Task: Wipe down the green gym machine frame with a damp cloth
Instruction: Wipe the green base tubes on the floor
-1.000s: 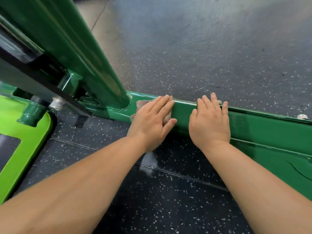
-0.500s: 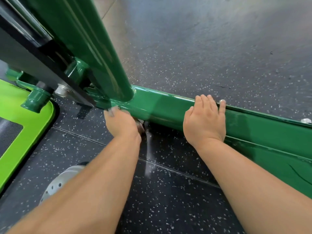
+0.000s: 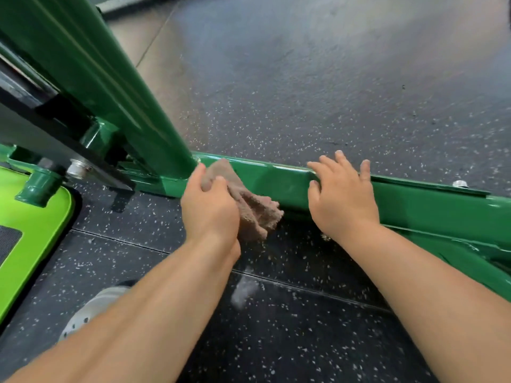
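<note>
The brownish cloth (image 3: pixel 249 208) is bunched up against the near face of the green base rail (image 3: pixel 279 181), right where the slanted post (image 3: pixel 110 78) comes down onto it. The left hand (image 3: pixel 210 208) has its fingers and thumb curled round the cloth, and a loose tail hangs down towards the speckled floor (image 3: pixel 304 78).

The rail's long axis runs left to right along the floor, so I'd say any further stroke goes sideways along it. The post blocks the left, and the open stretch lies right of the cloth. The right hand (image 3: pixel 343 200) rests there with its fingers spread flat over the rail's top edge, gripping nothing.

There is one cloth, one rail, one post and two hands. A lime-green platform (image 3: pixel 27 230) sits at the far left, and one shoe (image 3: pixel 91 313) is down near the left.
</note>
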Demonstrator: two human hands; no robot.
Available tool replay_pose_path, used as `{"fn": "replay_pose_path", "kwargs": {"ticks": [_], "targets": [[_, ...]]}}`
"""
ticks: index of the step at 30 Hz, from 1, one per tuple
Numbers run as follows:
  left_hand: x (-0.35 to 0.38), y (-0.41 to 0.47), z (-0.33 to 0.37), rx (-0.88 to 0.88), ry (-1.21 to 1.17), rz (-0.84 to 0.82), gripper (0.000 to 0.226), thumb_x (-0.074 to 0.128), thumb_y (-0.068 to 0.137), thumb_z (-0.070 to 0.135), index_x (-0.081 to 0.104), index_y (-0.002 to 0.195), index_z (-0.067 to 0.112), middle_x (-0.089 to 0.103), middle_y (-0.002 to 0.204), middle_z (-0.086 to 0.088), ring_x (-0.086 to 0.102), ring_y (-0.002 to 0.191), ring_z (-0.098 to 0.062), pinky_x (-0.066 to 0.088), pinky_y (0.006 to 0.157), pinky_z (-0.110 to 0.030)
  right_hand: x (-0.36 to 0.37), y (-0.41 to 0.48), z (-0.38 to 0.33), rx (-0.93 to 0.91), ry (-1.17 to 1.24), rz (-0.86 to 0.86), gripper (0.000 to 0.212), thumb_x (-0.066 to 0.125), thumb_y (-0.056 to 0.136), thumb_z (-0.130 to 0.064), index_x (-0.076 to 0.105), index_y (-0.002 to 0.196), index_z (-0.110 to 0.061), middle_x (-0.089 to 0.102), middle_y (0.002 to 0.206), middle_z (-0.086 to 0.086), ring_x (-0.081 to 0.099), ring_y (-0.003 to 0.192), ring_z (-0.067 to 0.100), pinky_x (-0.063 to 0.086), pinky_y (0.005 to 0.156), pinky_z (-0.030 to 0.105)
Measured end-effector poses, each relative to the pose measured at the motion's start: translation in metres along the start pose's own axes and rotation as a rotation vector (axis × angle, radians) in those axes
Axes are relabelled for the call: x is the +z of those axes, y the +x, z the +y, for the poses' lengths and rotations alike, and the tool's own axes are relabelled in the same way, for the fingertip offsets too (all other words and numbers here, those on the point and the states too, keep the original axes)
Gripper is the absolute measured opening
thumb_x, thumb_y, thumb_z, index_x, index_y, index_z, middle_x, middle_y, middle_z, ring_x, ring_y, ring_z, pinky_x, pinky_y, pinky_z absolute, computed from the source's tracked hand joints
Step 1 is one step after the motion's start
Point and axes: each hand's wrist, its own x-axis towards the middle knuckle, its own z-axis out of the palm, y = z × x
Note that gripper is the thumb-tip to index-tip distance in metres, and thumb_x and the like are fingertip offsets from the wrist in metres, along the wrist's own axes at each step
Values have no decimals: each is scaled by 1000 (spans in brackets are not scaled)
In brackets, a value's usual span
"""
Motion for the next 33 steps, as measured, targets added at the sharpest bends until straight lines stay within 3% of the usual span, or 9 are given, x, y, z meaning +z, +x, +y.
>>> {"fn": "replay_pose_path", "kwargs": {"ticks": [3,6,9,12,18,24,27,31,33], "targets": [[10,44,19,555,491,-268,38,50,93,15,61,126,32,58,128,19,56,124,-29,40,109,-47,-2,-16,25,128,-3,50,49,34,103,-32,32,151,-29,22,163,-2,4,153,20,-6,120,51],[12,80,-3,649,1092,-441,38,44,98,25,55,133,17,54,137,-6,42,132,-32,22,116,-52,6,-15,30,138,-7,-12,52,25,104,-35,17,156,-32,5,166,0,-5,153,19,-7,120,49],[36,51,-10,552,1110,-399,48,32,103,36,43,145,15,44,148,-10,31,141,-28,16,118,-49,7,-10,31,139,-19,-29,53,21,105,-32,11,157,-29,-5,166,5,-9,152,21,-7,121,46],[84,-16,-16,561,1072,-723,59,16,95,35,39,146,15,34,155,-9,25,143,-27,13,117,-41,1,-7,34,115,16,-101,56,27,105,-22,10,158,-24,-4,166,7,-7,153,22,-6,121,43],[61,12,-32,828,1064,-819,47,40,100,25,40,146,16,27,160,-4,17,149,-19,8,122,-48,-27,-18,74,145,193,-44,62,32,95,5,26,154,-11,19,163,9,6,152,22,-1,122,36],[41,22,-21,515,1162,-471,43,27,104,24,39,144,14,26,157,-10,13,148,-31,8,117,-55,-20,-55,102,235,301,187,57,33,90,10,46,144,-6,35,157,9,13,152,24,5,124,34],[96,-43,-23,451,954,-700,44,22,103,18,40,143,11,30,155,-14,17,147,-30,8,120,-47,-29,-64,113,284,327,299,52,35,92,8,50,141,-4,42,153,11,22,149,24,12,121,30],[142,-108,-1,-30,345,-1058,58,36,95,-10,48,141,24,49,140,1,50,124,-11,41,104,-23,-50,-67,131,430,385,411,44,39,98,-5,52,140,-9,52,145,9,40,138,24,27,112,28],[143,-99,2,-25,356,-1077,66,36,85,-21,58,129,23,58,128,3,52,125,-11,40,108,-26,-48,-64,116,320,362,367,47,37,98,-20,49,143,-13,47,150,8,37,142,25,21,117,32]]}}
